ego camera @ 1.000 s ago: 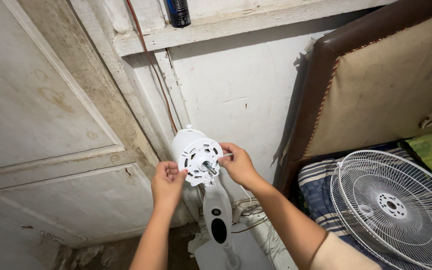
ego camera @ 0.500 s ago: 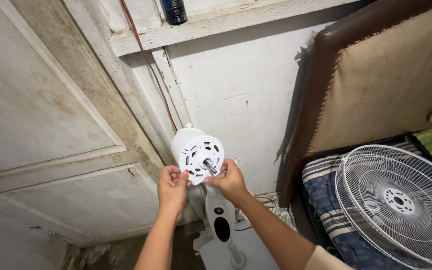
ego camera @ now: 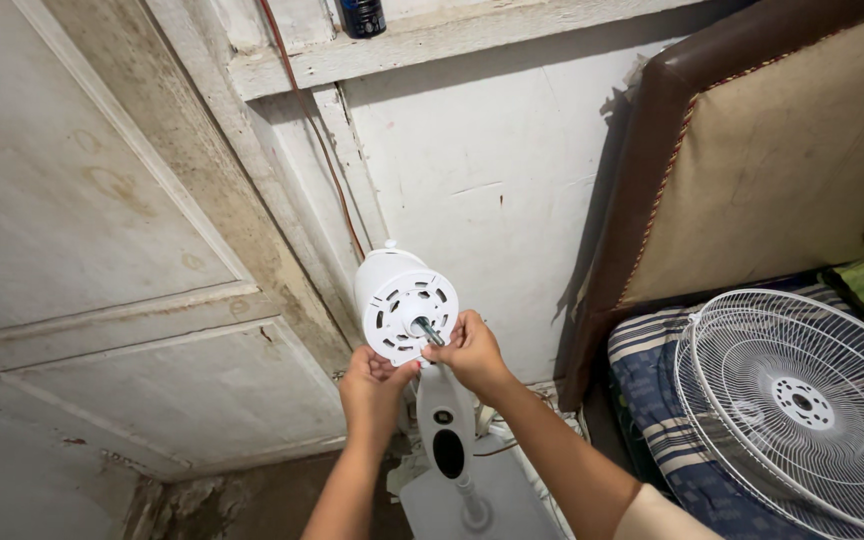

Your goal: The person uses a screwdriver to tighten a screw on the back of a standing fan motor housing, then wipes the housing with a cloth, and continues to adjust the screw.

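A white stand fan with no grille or blades stands against the wall. Its round motor housing (ego camera: 400, 296) faces me with a bare metal shaft (ego camera: 428, 330) sticking out of the front. My left hand (ego camera: 374, 385) is under the housing, fingertips touching its lower front edge. My right hand (ego camera: 470, 350) is at the lower right of the housing, fingers pinched close by the shaft; whether they hold a small part is hidden. Below hangs the fan's white neck (ego camera: 446, 420) with a dark oval panel, on a white base (ego camera: 477, 500).
A white wire fan grille (ego camera: 802, 400) lies on a striped blue cushion (ego camera: 667, 410) at the right. A brown padded board (ego camera: 752, 150) leans on the wall. A worn wooden door (ego camera: 102, 250) fills the left. A dark bottle (ego camera: 362, 15) stands on the ledge above.
Both hands have slid from the sides of the motor housing down to its lower edge. My right hand has moved in towards the shaft.
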